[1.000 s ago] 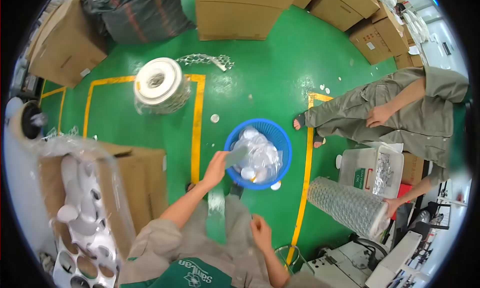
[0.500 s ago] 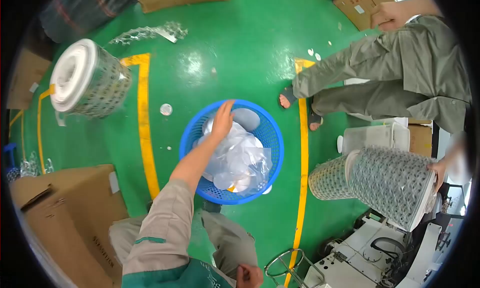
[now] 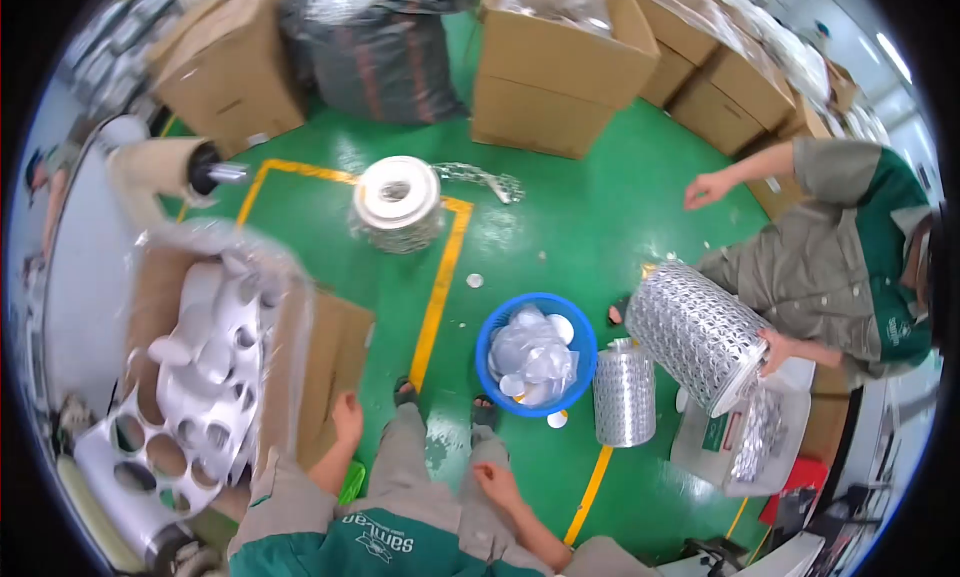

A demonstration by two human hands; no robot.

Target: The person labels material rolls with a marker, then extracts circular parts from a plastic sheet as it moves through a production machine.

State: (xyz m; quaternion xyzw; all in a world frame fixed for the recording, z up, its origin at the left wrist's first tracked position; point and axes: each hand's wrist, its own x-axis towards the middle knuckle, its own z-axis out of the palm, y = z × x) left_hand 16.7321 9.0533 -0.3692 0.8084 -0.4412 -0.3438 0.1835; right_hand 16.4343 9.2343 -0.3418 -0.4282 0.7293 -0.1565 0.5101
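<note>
My left hand hangs beside the cardboard box at my left, fingers loosely bent and nothing seen in them. Over my right leg is my right hand, also without any object, its fingers slightly apart. On the green floor ahead of my feet stands a blue plastic basket. Inside it lie white discs and crumpled clear plastic. Both hands are away from the basket. One white disc lies on the floor against its near side.
A co-worker at right has one hand on a large roll of perforated, silvery web. A smaller roll stands beside the basket. At left, a lined box holds white punched sheet. Another roll and cartons stand ahead.
My left hand has left the basket and moved back to my left side. My view has lifted and shifted left. The co-worker's free arm is now stretched out.
</note>
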